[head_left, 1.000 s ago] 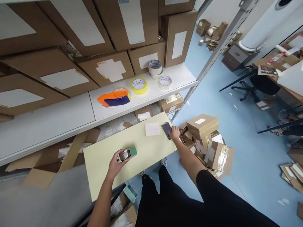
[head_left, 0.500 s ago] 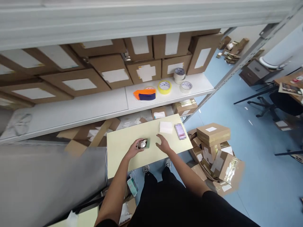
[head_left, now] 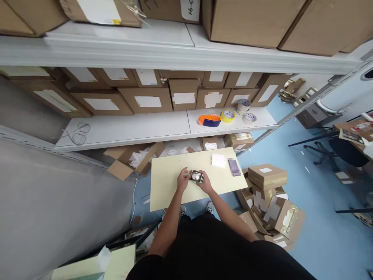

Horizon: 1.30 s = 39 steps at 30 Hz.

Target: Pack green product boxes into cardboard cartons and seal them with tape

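Observation:
Above the pale yellow tabletop is a small dark, flat box-like item [head_left: 195,176] with a shiny silver, rounded face; its exact kind is too small to make out. My right hand [head_left: 206,183] grips it from the right, fingers over its edge. My left hand [head_left: 182,180] is at its left side, fingers apart and very close to the edge; whether they touch it is unclear. Farther right on the table [head_left: 164,182] lie a white stack of paper-like sheets [head_left: 218,160] and a blurred purple phone-shaped item [head_left: 234,167].
Behind the table, a grey shelf [head_left: 131,130] bears cardboard boxes [head_left: 145,102], yellow tape [head_left: 228,115], pale tape rolls [head_left: 249,118] and an orange-and-navy item [head_left: 210,120]. An open carton [head_left: 122,165] is below left. Piled boxes [head_left: 266,177] stand on the floor at right.
My right hand has moved in from the right and now grips the shiny item that my left hand held. My left hand's fingers have loosened beside it. The view has shifted.

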### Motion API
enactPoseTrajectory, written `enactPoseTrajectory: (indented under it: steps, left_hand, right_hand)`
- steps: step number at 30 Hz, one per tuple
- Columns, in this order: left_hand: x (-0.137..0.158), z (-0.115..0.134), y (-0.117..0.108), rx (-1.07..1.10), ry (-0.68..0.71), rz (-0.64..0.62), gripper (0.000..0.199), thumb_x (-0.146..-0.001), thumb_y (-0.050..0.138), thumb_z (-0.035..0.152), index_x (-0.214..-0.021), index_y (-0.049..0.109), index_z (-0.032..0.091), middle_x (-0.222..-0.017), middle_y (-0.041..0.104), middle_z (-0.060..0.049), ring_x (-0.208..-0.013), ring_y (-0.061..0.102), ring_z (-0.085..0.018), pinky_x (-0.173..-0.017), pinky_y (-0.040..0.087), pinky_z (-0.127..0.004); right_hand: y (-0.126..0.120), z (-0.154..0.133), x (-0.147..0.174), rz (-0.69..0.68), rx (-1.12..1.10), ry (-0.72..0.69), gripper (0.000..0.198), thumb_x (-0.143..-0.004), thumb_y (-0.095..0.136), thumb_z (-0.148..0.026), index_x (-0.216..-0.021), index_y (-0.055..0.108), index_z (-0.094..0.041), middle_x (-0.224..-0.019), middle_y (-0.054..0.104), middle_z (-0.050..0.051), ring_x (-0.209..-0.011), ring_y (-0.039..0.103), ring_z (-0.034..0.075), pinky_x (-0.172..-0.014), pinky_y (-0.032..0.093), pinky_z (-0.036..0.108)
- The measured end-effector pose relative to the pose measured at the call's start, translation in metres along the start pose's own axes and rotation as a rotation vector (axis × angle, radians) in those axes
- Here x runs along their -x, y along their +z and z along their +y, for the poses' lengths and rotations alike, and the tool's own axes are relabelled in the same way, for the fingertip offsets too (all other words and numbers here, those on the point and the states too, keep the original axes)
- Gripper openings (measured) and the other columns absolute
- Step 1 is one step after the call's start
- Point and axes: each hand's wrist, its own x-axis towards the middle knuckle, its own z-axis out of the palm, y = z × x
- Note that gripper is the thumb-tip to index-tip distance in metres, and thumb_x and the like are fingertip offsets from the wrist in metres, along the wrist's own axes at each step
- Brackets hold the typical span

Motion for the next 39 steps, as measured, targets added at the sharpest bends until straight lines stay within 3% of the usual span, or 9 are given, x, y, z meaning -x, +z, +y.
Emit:
enactPoseTrajectory:
  steps: [4,9,13,18,22,27,30,34,39]
  left_hand:
    - [0.009,-0.008,-0.017,-0.143,0.165,0.013,0.046,-0.095,0.051,0.025,-0.139,0.064,0.026,-0.146,0.06,-0.009,-0.127,0.062,-0.024,-0.111,0.05,-0.04]
    - [0.018,-0.019,-0.04,-0.225,0.212,-0.164,0.079,-0.082,0.053,0.01,-0.159,0.042,0.027,-0.158,0.049,-0.007,-0.149,0.042,-0.025,-0.124,0.035,-0.045]
    - [0.019,-0.017,-0.044,-0.36,0.248,-0.271,0.098,-0.072,0.068,0.01,-0.162,0.033,0.025,-0.156,0.048,-0.012,-0.143,0.048,-0.03,-0.117,0.043,-0.046]
    - [0.017,-0.011,-0.042,-0.384,0.157,-0.289,0.078,-0.08,0.074,0.023,-0.152,0.045,0.028,-0.141,0.057,-0.012,-0.126,0.061,-0.03,-0.103,0.051,-0.043]
    - [0.017,-0.008,-0.038,-0.361,0.098,-0.285,0.076,-0.082,0.074,0.022,-0.151,0.043,0.027,-0.143,0.056,-0.013,-0.126,0.061,-0.031,-0.101,0.05,-0.041]
    - [0.018,-0.006,-0.035,-0.385,0.089,-0.277,0.077,-0.081,0.07,0.015,-0.152,0.041,0.025,-0.145,0.055,-0.015,-0.13,0.059,-0.031,-0.103,0.048,-0.042]
    - [0.018,-0.009,-0.037,-0.388,0.094,-0.281,0.075,-0.082,0.068,0.015,-0.151,0.04,0.025,-0.146,0.055,-0.016,-0.132,0.058,-0.03,-0.104,0.047,-0.041]
    - [0.016,-0.015,-0.038,-0.406,0.108,-0.3,0.076,-0.083,0.066,0.015,-0.153,0.036,0.025,-0.15,0.053,-0.016,-0.133,0.059,-0.029,-0.104,0.048,-0.039]
    - [0.014,-0.024,-0.033,-0.374,0.09,-0.267,0.078,-0.084,0.066,0.02,-0.155,0.034,0.027,-0.151,0.052,-0.018,-0.135,0.058,-0.033,-0.103,0.048,-0.041]
  right_hand:
    - [0.016,-0.014,-0.01,-0.16,-0.1,-0.03,0.075,-0.06,0.064,-0.018,-0.133,0.053,-0.029,-0.141,0.056,0.008,-0.122,0.061,0.026,-0.098,0.055,0.041]
    - [0.033,-0.029,-0.015,-0.225,-0.144,-0.052,0.08,-0.06,0.059,-0.015,-0.139,0.051,-0.028,-0.143,0.057,0.008,-0.124,0.061,0.025,-0.102,0.051,0.04]
    - [0.041,-0.034,-0.008,-0.088,-0.039,-0.033,0.062,-0.068,0.06,-0.021,-0.129,0.055,-0.027,-0.126,0.065,0.005,-0.106,0.066,0.022,-0.098,0.053,0.04]
    - [0.046,-0.049,-0.004,0.112,0.306,-0.055,0.048,-0.069,0.065,-0.021,-0.117,0.061,-0.022,-0.109,0.069,0.006,-0.094,0.066,0.025,-0.091,0.055,0.042]
    - [0.05,-0.066,-0.008,0.117,0.503,-0.005,0.046,-0.066,0.076,-0.021,-0.112,0.067,-0.022,-0.106,0.072,0.008,-0.089,0.068,0.025,-0.083,0.056,0.037]
    - [0.063,-0.076,-0.016,0.068,0.547,0.079,0.048,-0.064,0.082,-0.021,-0.11,0.07,-0.023,-0.103,0.076,0.006,-0.084,0.071,0.022,-0.071,0.054,0.028]
    - [0.068,-0.075,-0.019,0.07,0.614,0.128,0.043,-0.059,0.085,-0.025,-0.1,0.072,-0.021,-0.108,0.076,0.01,-0.092,0.073,0.026,-0.073,0.055,0.03]
    - [0.068,-0.074,-0.019,0.078,0.685,0.119,0.044,-0.055,0.086,-0.028,-0.096,0.072,-0.018,-0.132,0.068,0.021,-0.117,0.068,0.037,-0.084,0.058,0.039]
    - [0.055,-0.09,-0.012,0.144,0.564,0.032,0.039,-0.053,0.083,-0.03,-0.087,0.066,-0.022,-0.129,0.07,0.015,-0.129,0.062,0.038,-0.087,0.058,0.039]
